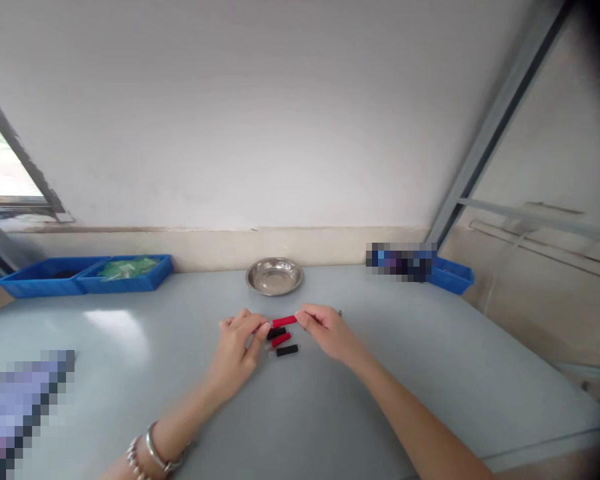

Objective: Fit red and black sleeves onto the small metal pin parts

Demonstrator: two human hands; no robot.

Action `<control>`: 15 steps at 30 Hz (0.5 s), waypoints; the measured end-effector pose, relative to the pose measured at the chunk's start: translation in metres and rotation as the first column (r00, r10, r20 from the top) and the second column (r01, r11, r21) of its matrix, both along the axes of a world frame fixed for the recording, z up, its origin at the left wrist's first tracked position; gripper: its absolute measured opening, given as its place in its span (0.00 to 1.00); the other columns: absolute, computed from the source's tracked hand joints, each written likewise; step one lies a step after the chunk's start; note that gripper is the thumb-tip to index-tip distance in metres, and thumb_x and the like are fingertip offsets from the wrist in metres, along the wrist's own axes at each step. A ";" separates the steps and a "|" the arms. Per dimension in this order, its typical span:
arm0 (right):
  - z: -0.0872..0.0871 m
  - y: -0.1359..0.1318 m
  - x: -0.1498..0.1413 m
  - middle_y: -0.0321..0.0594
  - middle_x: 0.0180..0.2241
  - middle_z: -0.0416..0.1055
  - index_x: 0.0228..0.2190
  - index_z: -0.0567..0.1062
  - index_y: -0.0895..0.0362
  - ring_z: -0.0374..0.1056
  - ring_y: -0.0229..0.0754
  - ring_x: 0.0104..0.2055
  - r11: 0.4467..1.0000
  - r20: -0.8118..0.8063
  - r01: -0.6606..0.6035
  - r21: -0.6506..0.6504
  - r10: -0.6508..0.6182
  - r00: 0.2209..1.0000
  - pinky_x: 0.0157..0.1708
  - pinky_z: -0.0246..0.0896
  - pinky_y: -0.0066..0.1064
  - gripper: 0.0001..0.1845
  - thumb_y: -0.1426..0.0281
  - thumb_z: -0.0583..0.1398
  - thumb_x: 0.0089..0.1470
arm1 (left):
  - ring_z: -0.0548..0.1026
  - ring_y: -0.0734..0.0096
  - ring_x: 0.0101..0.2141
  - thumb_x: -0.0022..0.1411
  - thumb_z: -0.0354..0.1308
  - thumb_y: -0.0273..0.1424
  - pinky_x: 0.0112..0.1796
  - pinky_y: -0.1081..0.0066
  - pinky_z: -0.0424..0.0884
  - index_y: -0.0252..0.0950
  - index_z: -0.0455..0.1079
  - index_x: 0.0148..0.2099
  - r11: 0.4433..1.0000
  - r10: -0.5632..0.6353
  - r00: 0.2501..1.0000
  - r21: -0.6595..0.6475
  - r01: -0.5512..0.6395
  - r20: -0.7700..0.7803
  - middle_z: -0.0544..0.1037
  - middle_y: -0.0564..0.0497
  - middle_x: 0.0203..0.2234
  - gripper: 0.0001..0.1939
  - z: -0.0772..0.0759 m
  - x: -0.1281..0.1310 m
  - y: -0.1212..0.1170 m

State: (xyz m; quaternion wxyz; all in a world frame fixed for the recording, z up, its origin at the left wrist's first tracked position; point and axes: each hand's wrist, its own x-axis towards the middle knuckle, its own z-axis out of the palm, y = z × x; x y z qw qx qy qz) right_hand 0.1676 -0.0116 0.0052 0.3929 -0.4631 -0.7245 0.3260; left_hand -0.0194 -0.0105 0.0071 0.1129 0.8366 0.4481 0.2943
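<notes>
A slim red stick-shaped piece (284, 321) is stretched level between my two hands, above the table. My left hand (243, 343) pinches its left end, where a bit of metal shows at the fingertips. Around the other end, the thumb and fingers of my right hand (325, 328) are closed. Just below lie similar short pieces with pale ends: a black piece (279, 333), a red piece (281, 341) and another black piece (287, 350). A tiny dark tip (340, 313) shows beyond my right hand; I cannot tell what it belongs to.
A round steel dish (275, 277) stands near the wall. At the back left are two blue bins, one bin (163, 275) with green plastic packets (130, 268). Another blue bin (453, 275) sits back right beside a blurred-out object. Metal posts frame the grey table (190, 320).
</notes>
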 end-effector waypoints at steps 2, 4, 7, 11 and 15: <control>-0.001 0.001 0.000 0.30 0.18 0.44 0.17 0.49 0.56 0.43 0.32 0.22 1.000 0.012 0.002 0.028 -0.002 1.000 0.21 0.40 0.26 0.18 0.62 0.46 0.54 | 0.65 0.69 0.27 0.62 0.38 0.37 0.34 0.66 0.58 0.36 0.64 0.29 1.000 0.000 1.000 -0.018 0.000 0.013 0.67 0.53 0.21 0.17 -0.001 0.000 0.001; -0.001 0.000 0.000 0.30 0.17 0.44 0.17 0.49 0.56 0.43 0.32 0.21 0.999 0.026 0.007 0.041 -0.008 1.000 0.21 0.40 0.26 0.18 0.62 0.46 0.54 | 0.65 0.70 0.26 0.62 0.38 0.38 0.33 0.67 0.59 0.36 0.63 0.28 0.999 -0.002 0.999 -0.037 0.003 0.032 0.67 0.53 0.20 0.18 -0.002 0.001 0.002; -0.001 -0.001 -0.001 0.30 0.17 0.44 0.17 0.49 0.56 0.43 0.32 0.21 0.999 0.043 0.015 0.044 -0.017 0.999 0.21 0.39 0.26 0.18 0.63 0.46 0.54 | 0.63 0.71 0.24 0.62 0.38 0.39 0.30 0.70 0.59 0.36 0.61 0.24 0.998 -0.006 0.998 -0.066 0.010 0.068 0.64 0.54 0.18 0.19 -0.001 0.002 0.003; -0.002 0.000 -0.001 0.30 0.17 0.45 0.17 0.50 0.56 0.44 0.32 0.21 0.998 0.053 0.002 0.058 -0.005 0.999 0.21 0.39 0.26 0.17 0.64 0.46 0.54 | 0.60 0.74 0.22 0.61 0.38 0.41 0.27 0.73 0.59 0.36 0.56 0.21 0.985 0.006 0.989 -0.173 0.019 0.146 0.61 0.55 0.17 0.20 0.001 0.003 0.002; -0.005 0.001 -0.001 0.30 0.17 0.44 0.17 0.49 0.56 0.44 0.32 0.21 0.996 0.046 -0.015 0.089 0.011 0.999 0.21 0.40 0.26 0.17 0.65 0.46 0.54 | 0.58 0.75 0.21 0.59 0.40 0.43 0.24 0.74 0.56 0.37 0.53 0.20 0.956 0.023 0.976 -0.290 0.042 0.218 0.58 0.57 0.16 0.20 0.001 0.005 0.002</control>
